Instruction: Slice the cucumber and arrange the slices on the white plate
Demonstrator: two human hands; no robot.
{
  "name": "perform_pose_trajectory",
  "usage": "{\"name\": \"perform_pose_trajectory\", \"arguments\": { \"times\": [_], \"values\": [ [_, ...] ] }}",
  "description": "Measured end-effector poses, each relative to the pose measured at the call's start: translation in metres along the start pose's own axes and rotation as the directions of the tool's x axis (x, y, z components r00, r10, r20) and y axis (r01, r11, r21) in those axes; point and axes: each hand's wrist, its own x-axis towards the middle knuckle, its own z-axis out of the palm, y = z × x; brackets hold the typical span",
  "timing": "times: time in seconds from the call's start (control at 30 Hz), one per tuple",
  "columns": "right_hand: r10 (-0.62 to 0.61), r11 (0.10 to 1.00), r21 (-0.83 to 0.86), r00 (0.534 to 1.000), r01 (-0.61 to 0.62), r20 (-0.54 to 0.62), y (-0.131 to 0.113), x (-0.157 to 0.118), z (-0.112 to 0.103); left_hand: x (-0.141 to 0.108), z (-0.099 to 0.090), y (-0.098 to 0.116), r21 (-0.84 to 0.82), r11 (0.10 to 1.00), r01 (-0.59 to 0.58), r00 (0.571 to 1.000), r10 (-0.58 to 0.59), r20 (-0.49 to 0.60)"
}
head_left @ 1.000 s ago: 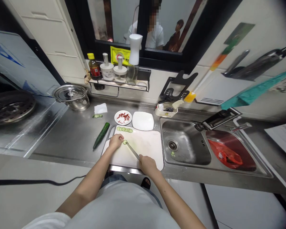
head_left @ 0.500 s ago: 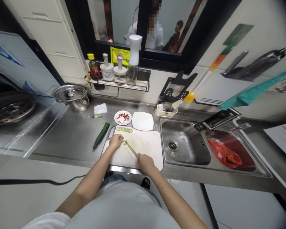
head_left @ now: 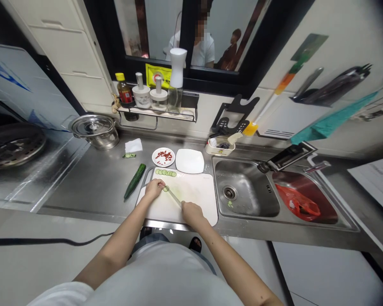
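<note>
My right hand is wrapped around the handle of a knife, over the white cutting board. The blade points up and left, its tip at a thin cucumber slice. My left hand is closed, fingertips pinched together right beside that slice. Whether they grip its edge or something small is too fine to see. A row of cucumber slices lies along the board's far edge. To the left of the board, a whole cucumber rests on the steel counter.
Behind the board stand a small plate with red chopped pieces and a white square plate. The sink adjoins on the right, with a red plastic bag in its second basin. A lidded steel pot stands at left.
The knife and my right hand have shifted slightly left. My left hand stays by the slice, almost unmoved. The whole view has drifted a little.
</note>
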Motion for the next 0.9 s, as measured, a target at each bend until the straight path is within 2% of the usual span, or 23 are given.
{"name": "perform_pose_trajectory", "arguments": {
  "times": [0.9],
  "values": [
    [0.025,1.0,-0.016,1.0,-0.025,0.002,-0.002,-0.0066,-0.0006,0.0006,0.0022,-0.0018,0.012,1.0,-0.016,1.0,0.016,-0.011]
  ]
}}
